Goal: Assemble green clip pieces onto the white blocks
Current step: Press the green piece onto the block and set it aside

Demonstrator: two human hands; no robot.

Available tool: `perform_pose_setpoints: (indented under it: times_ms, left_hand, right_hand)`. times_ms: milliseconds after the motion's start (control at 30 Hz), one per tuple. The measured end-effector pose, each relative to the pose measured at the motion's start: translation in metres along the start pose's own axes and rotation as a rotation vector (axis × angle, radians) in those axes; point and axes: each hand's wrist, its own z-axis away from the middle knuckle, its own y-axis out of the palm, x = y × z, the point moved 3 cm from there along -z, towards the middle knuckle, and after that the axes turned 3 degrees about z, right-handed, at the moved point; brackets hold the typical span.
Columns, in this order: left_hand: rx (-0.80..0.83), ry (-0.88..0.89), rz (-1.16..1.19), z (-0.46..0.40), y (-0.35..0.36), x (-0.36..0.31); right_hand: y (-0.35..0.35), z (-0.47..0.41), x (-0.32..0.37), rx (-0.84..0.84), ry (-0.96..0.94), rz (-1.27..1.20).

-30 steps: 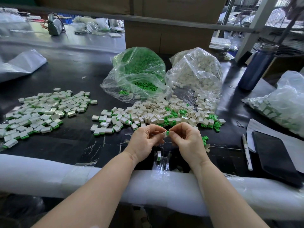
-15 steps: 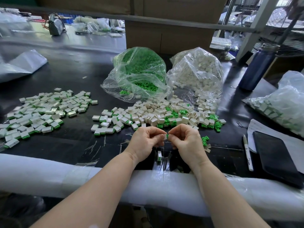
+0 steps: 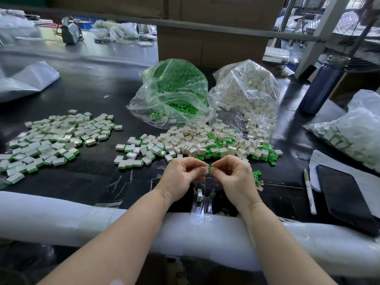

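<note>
Here both hands (image 3: 207,177) pinch one small green clip (image 3: 209,169).

Most open bench (image 3: 86,182) is the dark strip lower left of centre, between the finished pile (image 3: 53,138) at the left and the white foam roll (image 3: 61,214) along the near edge. There's another bare patch in the upper left, behind that pile. Straight ahead is blocked by the loose heap of blocks and clips (image 3: 205,142), with the green bag (image 3: 174,93) and white bag (image 3: 246,93) right behind it. On the right it's tight: phone (image 3: 345,198), pen (image 3: 309,192), paper, another bag (image 3: 353,130) and a blue bottle (image 3: 322,85).
</note>
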Motion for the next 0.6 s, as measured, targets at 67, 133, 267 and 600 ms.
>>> perform_pose_setpoints:
  times_ms: [67, 133, 267, 600]
  left_hand:
    - [0.013, 0.005, -0.042, -0.0003, 0.0005, 0.0007]
    - [0.032, 0.015, -0.086, -0.0005, 0.0017, 0.0014]
    - [0.042, 0.011, -0.104, -0.0005, 0.0019, 0.0024]
    - [0.088, -0.002, -0.199, 0.0010, 0.0023, 0.0033]
  right_hand:
    - [0.0011, -0.0006, -0.0010, 0.032, 0.015, 0.011]
    - [0.0022, -0.0008, -0.0014, 0.059, 0.023, 0.033]
    - [0.0025, -0.0007, -0.0015, 0.084, 0.048, 0.017]
    - [-0.0006, 0.0003, -0.0030, 0.189, 0.106, -0.098]
